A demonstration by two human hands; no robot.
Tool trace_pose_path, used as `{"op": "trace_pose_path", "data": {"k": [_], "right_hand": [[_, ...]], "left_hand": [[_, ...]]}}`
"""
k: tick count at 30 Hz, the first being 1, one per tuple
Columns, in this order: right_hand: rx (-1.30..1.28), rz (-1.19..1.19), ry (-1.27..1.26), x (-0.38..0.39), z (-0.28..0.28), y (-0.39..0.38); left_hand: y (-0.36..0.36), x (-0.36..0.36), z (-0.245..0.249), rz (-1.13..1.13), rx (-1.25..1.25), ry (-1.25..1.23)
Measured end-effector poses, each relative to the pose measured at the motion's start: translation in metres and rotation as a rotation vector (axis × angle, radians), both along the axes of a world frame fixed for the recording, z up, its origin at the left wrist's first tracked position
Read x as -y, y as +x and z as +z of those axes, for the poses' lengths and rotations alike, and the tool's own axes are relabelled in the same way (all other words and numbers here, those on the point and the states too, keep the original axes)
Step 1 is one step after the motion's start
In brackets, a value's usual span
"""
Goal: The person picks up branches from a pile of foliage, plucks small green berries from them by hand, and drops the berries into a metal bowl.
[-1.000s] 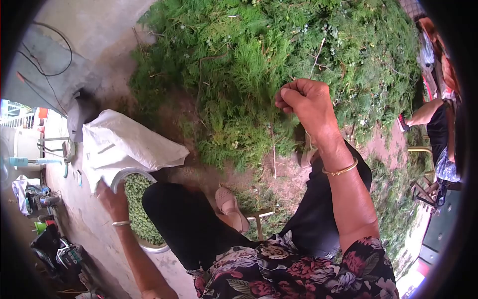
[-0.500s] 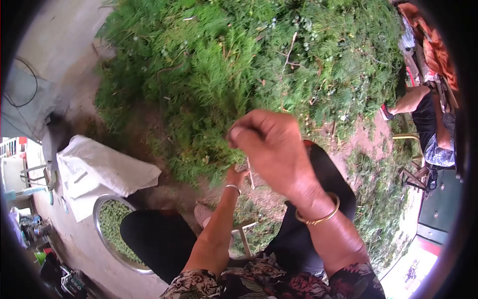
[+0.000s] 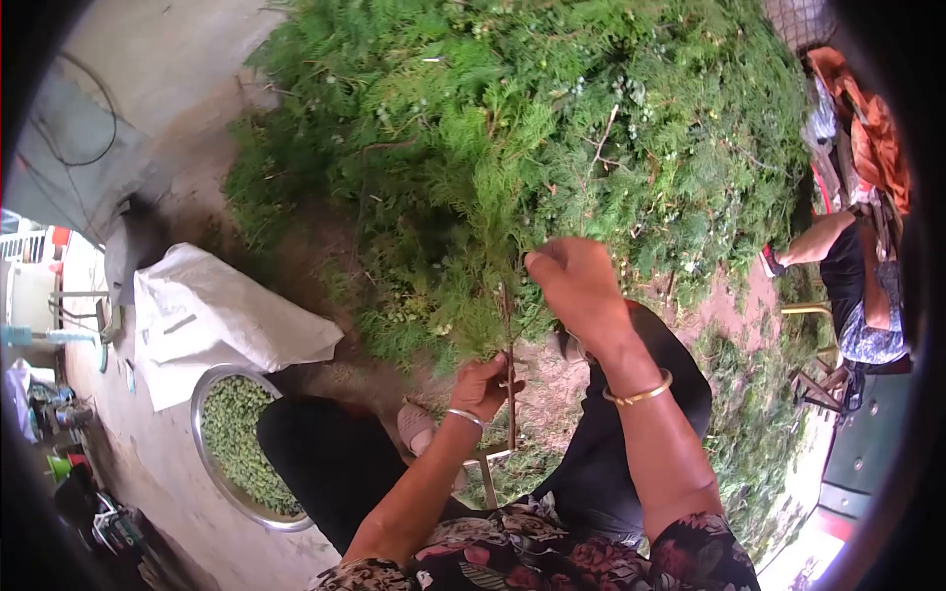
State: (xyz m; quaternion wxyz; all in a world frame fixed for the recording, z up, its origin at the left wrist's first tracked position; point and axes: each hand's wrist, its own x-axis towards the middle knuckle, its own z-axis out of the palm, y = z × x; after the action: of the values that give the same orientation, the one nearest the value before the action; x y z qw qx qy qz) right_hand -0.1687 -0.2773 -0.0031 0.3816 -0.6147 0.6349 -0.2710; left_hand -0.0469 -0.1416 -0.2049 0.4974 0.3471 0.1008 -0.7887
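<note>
My left hand (image 3: 483,386) is closed around the brown stem of a leafy green branch (image 3: 511,404), whose lower end points down toward my lap. The branch's foliage reaches up into a big pile of green cuttings (image 3: 591,118). Higher and to the right, my right hand (image 3: 579,281) is bent with its thumb and fingers drawn together beside the branch's foliage; whatever is between the fingertips is too small to make out. By my knee on the left stands a round metal basin (image 3: 204,433) holding small green berries (image 3: 241,438).
A white sack (image 3: 227,315) lies on the floor above the basin. At the right edge another person's bare leg (image 3: 818,239) shows near orange cloth (image 3: 862,128). More cuttings (image 3: 744,424) are strewn right of my knee. Cables hang at the upper left.
My left hand has come nearer and now shows the stem in its grip. My right hand has moved lower and away from the camera, beside the foliage. The view has shifted slightly.
</note>
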Motion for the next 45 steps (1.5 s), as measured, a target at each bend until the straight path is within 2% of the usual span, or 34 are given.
{"op": "trace_pose_path", "data": {"k": [1,3,5,7,8,10,12,14,16,18,19,20,22,23,26,27,29,30,34,36,42,45], "right_hand": [[-0.222,0.08,0.138,0.001,-0.003,0.002],[-0.259,0.15,0.2,-0.011,-0.009,0.014],[-0.297,0.222,0.274,-0.035,-0.034,0.024],[-0.201,0.071,0.089,-0.063,-0.067,0.027],[-0.208,0.08,0.081,-0.072,-0.066,0.027],[-0.092,-0.239,0.088,-0.088,-0.06,0.025],[-0.042,-0.272,0.117,-0.103,-0.065,0.019],[0.344,-0.474,0.405,-0.117,-0.065,0.015],[0.335,-0.473,0.336,-0.132,-0.098,-0.005],[-0.062,-0.02,0.12,-0.136,-0.134,-0.025],[0.223,-0.402,0.416,-0.14,-0.103,0.0],[0.225,-0.404,0.401,-0.144,-0.075,0.003],[0.334,-0.347,0.415,-0.156,-0.034,0.008],[0.408,-0.4,0.451,-0.16,-0.022,0.008],[0.455,-0.396,0.363,-0.173,0.008,0.004],[0.435,-0.346,0.332,-0.178,0.014,-0.003],[0.451,-0.353,0.331,-0.188,0.038,-0.014],[0.458,-0.354,0.341,-0.196,0.054,-0.019],[0.51,-0.35,0.31,-0.236,0.091,-0.053],[0.308,-0.252,0.258,-0.259,0.11,-0.068],[0.241,-0.406,0.255,-0.318,0.071,-0.112],[0.196,-0.405,0.113,-0.331,0.041,-0.129]], "left_hand": [[0.006,0.001,0.015,-0.044,0.114,-0.007],[0.009,0.002,0.051,-0.073,0.303,0.001],[0.007,-0.008,0.06,-0.001,0.389,-0.063],[0.005,-0.02,0.068,0.063,0.526,-0.164],[0.004,-0.023,0.082,0.075,0.521,-0.168],[0.002,-0.028,0.12,0.077,0.543,-0.265],[-0.002,-0.037,0.124,0.036,0.551,-0.317],[-0.004,-0.044,0.142,-0.021,0.535,-0.462],[0.001,-0.054,0.151,-0.102,0.591,-0.527],[0.003,-0.062,0.16,-0.171,0.671,-0.654],[0.011,-0.067,0.174,-0.235,0.704,-0.709],[0.019,-0.072,0.182,-0.232,0.703,-0.724],[0.04,-0.085,0.204,-0.504,1.147,-0.763],[0.052,-0.093,0.225,-0.492,1.291,-0.862],[0.093,-0.111,0.298,-0.287,1.019,-1.166],[0.099,-0.123,0.334,-0.175,0.766,-1.135],[0.105,-0.125,0.371,0.073,0.469,-1.532],[0.101,-0.124,0.391,0.212,0.401,-1.692],[0.092,-0.129,0.388,0.18,0.392,-1.666],[0.091,-0.127,0.39,0.14,0.404,-1.66],[0.078,-0.135,0.367,0.023,0.405,-1.536],[0.074,-0.14,0.353,-0.045,0.425,-1.455]]}}
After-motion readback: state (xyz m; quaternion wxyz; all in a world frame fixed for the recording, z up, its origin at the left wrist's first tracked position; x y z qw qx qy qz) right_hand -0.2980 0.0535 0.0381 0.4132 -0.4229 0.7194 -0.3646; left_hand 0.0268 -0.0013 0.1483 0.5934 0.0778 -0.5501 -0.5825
